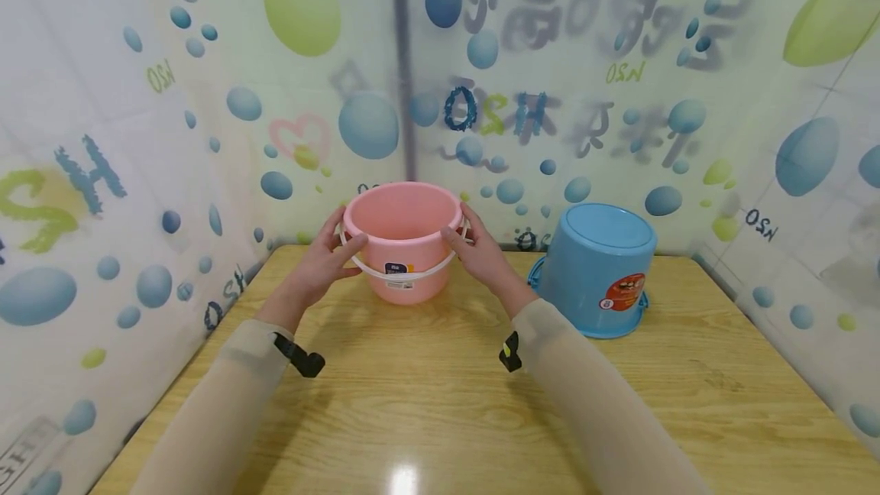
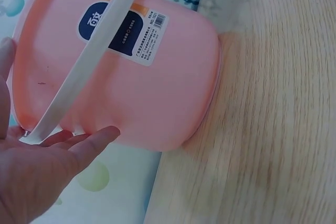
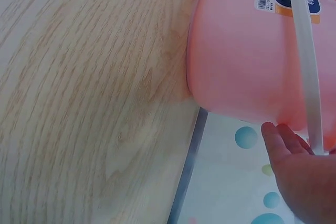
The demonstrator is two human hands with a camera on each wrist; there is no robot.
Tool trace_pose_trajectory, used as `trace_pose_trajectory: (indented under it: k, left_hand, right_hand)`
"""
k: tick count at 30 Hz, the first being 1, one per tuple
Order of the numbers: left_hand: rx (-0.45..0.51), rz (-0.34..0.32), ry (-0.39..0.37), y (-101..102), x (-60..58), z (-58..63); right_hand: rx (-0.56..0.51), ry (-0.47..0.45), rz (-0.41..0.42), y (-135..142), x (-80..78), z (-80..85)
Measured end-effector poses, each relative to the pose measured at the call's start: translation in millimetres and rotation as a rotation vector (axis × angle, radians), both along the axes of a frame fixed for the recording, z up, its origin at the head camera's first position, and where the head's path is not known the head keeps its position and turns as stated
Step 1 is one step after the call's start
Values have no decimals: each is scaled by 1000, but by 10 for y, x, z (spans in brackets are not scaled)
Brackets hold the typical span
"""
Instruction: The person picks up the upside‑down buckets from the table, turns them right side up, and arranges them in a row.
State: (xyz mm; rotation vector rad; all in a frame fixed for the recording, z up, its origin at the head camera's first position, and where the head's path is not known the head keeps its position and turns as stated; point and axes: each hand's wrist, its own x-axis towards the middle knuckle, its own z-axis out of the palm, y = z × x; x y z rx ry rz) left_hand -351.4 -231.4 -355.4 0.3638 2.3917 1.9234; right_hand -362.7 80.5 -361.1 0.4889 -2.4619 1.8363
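Note:
A pink bucket stands upright near the back of the wooden table, its mouth facing up. Its white handle hangs down across the front, over a dark blue label. My left hand grips the bucket's left side near the rim, thumb in front and fingers round the side. On the opposite side my right hand holds it the same way, thumb by the rim. In the right wrist view, the right fingers lie along the bucket's wall beside the handle.
Upside down on the table to the right stands a blue bucket with a red sticker and its base up. A patterned curtain with blue and green dots hangs behind the table and along both sides.

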Motion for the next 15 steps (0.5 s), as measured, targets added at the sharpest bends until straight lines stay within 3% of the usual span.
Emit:
trace_pose_trajectory:
  k: [8, 15]
  left_hand:
    - [-14, -1, -1, -17, -4, 23]
    - [-74, 64, 12, -12, 51, 51]
  right_hand:
    - [-1, 2, -13, -9, -16, 7]
    - [110, 3, -43, 81, 43, 35]
